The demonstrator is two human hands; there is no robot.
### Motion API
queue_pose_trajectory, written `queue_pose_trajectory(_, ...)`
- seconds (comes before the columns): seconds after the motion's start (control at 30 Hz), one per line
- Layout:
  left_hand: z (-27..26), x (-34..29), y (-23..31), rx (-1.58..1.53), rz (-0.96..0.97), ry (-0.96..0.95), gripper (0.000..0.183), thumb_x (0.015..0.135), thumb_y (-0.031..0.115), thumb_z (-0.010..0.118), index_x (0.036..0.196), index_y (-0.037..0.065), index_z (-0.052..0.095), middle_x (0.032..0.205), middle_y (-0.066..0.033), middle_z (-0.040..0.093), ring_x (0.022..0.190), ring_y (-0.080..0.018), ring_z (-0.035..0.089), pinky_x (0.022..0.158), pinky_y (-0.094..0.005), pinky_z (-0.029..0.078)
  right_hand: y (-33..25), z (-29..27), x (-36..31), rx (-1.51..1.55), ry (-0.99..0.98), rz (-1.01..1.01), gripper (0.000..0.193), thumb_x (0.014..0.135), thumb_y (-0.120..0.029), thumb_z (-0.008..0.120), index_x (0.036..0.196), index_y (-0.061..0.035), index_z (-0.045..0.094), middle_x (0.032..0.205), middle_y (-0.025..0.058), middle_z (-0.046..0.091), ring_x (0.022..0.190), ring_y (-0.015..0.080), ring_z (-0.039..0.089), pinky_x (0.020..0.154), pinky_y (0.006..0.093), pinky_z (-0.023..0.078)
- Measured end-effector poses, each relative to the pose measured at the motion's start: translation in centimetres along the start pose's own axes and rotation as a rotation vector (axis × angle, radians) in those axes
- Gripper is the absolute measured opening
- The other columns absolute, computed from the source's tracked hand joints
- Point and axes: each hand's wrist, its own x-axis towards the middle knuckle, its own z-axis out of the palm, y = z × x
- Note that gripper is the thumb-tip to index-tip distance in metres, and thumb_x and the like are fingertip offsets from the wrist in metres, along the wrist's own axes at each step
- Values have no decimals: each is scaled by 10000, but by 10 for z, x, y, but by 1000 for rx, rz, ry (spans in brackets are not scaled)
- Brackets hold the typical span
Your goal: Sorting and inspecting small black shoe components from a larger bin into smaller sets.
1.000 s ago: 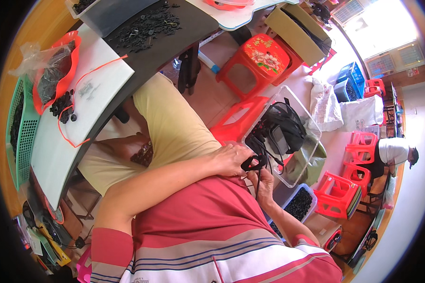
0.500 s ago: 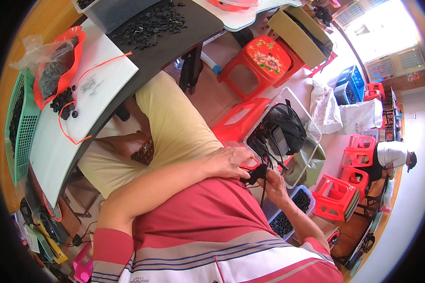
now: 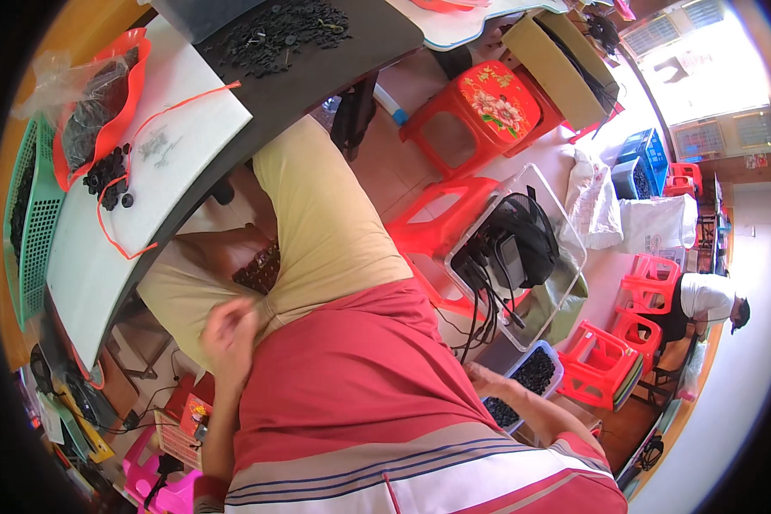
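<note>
My left hand is over my left thigh, smeared by motion, so its fingers cannot be read. On the other side, my right hand is low beside my hip, next to a pale blue bin filled with small black parts. Most of its fingers are hidden, and whether it holds anything is unclear. Just above it, black cables hang over the near edge of a clear plastic bin. That bin also contains a black mesh bag.
Left stands a white-topped table with a red tray, a green basket and an orange strip. Small black pieces lie on the dark table. Red stools stand ahead; another person bends at far right.
My left hand has swung left, away from my right hand. My right hand has dropped back toward my hip. The black item between them has left my fingers; cables now drape over the clear bin's edge.
</note>
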Motion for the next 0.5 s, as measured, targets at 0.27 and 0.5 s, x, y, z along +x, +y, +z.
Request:
queue_pose_trajectory(0.27,-134,-172,-156,-299,-284,365,185,918,123,735,1020,-9,655,906,-52,670,825,-112,611,758,-244,493,-6,0,5,-118,41,-22,254,946,-65,656,1176,38,680,963,58,751,871,137,672,770,297,533)
queue_pose_trajectory(0.5,-141,-190,-163,-218,-395,312,211,889,126,746,1023,-6,651,905,-59,675,820,-122,624,754,-257,506,-20,-13,3,-298,37,45,245,941,-74,665,1159,36,688,953,62,754,862,145,681,768,301,541)
